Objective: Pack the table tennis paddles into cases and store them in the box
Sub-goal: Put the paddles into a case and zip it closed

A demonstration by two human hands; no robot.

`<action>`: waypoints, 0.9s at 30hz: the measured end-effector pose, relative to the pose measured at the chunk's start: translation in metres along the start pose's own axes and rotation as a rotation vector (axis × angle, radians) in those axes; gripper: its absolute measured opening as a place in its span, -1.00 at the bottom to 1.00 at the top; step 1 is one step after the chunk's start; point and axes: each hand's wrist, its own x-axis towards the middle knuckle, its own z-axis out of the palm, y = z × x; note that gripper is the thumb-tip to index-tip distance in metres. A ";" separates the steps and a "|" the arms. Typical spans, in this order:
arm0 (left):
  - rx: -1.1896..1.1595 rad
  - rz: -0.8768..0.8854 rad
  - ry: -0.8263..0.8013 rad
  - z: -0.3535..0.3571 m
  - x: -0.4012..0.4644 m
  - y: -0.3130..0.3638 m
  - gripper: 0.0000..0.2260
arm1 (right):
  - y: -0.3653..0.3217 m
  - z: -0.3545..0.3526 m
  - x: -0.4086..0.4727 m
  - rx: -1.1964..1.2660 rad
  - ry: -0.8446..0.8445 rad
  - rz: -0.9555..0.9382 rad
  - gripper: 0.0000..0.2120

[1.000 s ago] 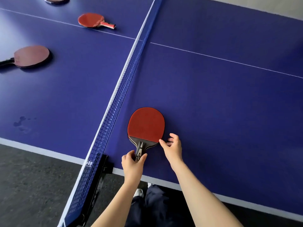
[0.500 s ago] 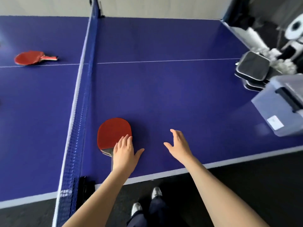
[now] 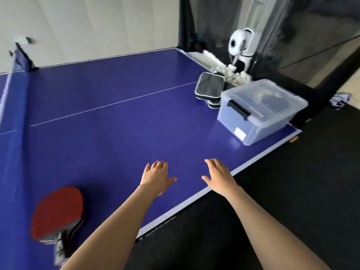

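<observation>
Spanning most of the view, the blue table [image 3: 120, 121] carries a white centre line and, along its left side, the net [image 3: 11, 117]. At the far right corner sits the clear plastic box [image 3: 259, 112], lid on and held by a black latch, with dark shapes showing through the lid that cannot be made out; a white label is stuck to its near wall, but any writing on it is too blurred to read. Just behind the box, touching or nearly so, lies a stack of black paddle cases [image 3: 211, 87] with pale trim. Beyond them a heap of white balls [image 3: 236, 75] rests below a white ball machine [image 3: 240, 43]. Near the bottom left, a red-faced paddle [image 3: 56, 211] lies flat on the table (its handle pointing toward the near edge), close to the net. The left hand [image 3: 156, 177] and right hand [image 3: 220, 177] hover palm-down over the near edge, fingers loosely spread, neither holding anything.
</observation>
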 end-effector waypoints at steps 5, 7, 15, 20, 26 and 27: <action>0.034 0.062 -0.007 -0.016 0.041 0.116 -0.36 | 0.117 -0.037 -0.021 -0.066 0.038 0.045 -0.42; 0.021 0.063 -0.011 -0.024 0.051 0.137 -0.35 | 0.139 -0.045 -0.023 -0.080 0.058 0.050 -0.43; 0.018 0.126 0.052 -0.070 0.113 0.246 -0.36 | 0.255 -0.096 -0.027 -0.085 0.144 0.160 -0.44; 0.016 0.151 0.081 -0.094 0.162 0.276 -0.39 | 0.293 -0.117 0.007 -0.044 0.157 0.186 -0.42; -0.036 0.147 0.131 -0.111 0.245 0.293 -0.43 | 0.330 -0.141 0.084 -0.092 0.175 0.147 -0.43; -0.060 0.145 0.146 -0.115 0.262 0.294 -0.44 | 0.337 -0.147 0.102 -0.102 0.171 0.139 -0.44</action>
